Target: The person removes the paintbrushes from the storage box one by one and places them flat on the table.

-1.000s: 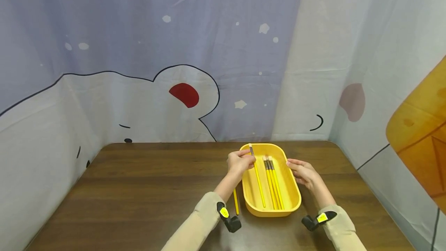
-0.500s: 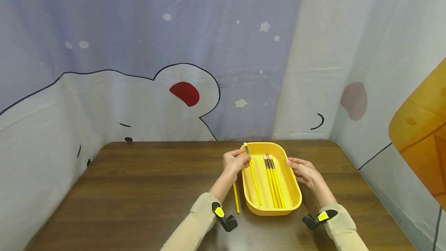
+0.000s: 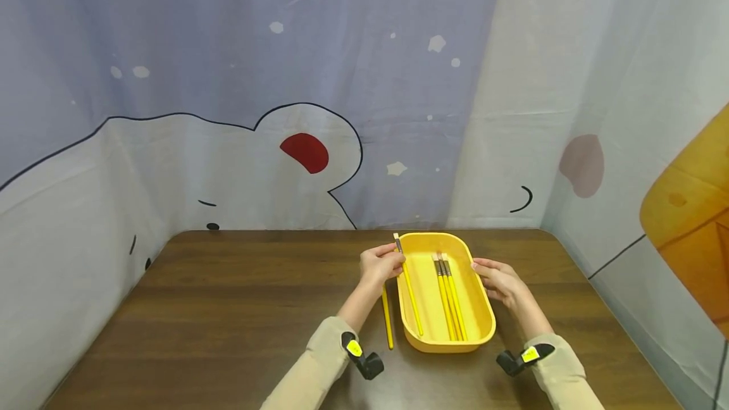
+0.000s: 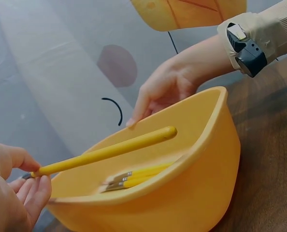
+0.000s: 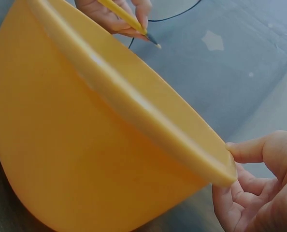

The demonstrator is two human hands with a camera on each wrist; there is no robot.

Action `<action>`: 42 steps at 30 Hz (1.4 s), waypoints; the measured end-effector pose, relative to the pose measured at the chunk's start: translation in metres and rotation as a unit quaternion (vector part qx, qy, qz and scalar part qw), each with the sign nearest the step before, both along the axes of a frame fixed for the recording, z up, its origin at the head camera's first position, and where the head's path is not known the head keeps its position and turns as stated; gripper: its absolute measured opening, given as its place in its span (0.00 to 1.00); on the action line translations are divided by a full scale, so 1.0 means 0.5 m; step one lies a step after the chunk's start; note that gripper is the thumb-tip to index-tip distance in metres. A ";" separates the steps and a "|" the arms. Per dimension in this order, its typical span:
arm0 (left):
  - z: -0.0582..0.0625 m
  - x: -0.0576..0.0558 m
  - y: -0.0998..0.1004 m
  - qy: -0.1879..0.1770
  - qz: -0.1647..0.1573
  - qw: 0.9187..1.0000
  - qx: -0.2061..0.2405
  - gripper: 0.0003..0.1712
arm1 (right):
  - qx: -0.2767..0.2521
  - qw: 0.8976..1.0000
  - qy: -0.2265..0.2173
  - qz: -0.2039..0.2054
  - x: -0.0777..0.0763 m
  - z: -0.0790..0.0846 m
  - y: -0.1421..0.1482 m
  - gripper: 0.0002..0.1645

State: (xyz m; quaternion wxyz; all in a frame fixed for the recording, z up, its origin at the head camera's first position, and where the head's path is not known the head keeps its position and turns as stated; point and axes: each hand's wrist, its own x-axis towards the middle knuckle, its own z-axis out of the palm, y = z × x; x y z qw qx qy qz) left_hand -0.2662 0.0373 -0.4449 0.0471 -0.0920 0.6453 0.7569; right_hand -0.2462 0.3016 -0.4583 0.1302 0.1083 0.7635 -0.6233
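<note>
A yellow paintbrush (image 3: 411, 299) is pinched near its bristle end by my left hand (image 3: 380, 266), over the left side of a yellow plastic basin (image 3: 421, 334). Its handle slants down across the basin's opening in the left wrist view. My right hand (image 3: 498, 280) holds the basin's right rim, thumb on the inner edge and fingers outside beneath the lip, as the right wrist view shows. Several similar paintbrushes (image 4: 134, 178) lie side by side inside the basin, bristles pointing away from me. Another paintbrush (image 3: 388, 321) lies on the table left of the basin, its far end hidden by my left hand.
The basin stands toward the right of a dark wooden table (image 3: 239, 309). A printed curtain (image 3: 228, 81) hangs behind the table's far edge and along both sides. Black cameras (image 3: 364, 362) are strapped over both sleeves.
My left hand has moved left with the paintbrush, from well over the basin to its left rim. My right hand stays on the right rim.
</note>
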 end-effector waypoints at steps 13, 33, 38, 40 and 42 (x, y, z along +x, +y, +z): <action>-0.014 0.001 -0.025 0.003 0.009 1.000 0.001 0.21 | 0.001 1.000 -0.001 -0.003 0.002 -0.003 0.002 0.36; -0.038 0.006 -0.062 0.006 0.019 1.000 0.005 0.19 | 0.000 1.000 0.001 0.001 0.006 -0.001 0.001 0.36; -0.045 0.007 -0.070 0.005 0.021 1.000 0.006 0.20 | -0.003 1.000 -0.001 -0.001 0.008 0.003 0.000 0.37; -0.047 0.008 -0.073 0.004 0.022 1.000 0.005 0.20 | -0.003 1.000 0.001 0.002 0.008 0.004 0.000 0.37; -0.048 0.010 -0.077 0.004 0.022 1.000 0.002 0.20 | -0.003 1.000 0.000 0.001 0.009 0.004 -0.001 0.37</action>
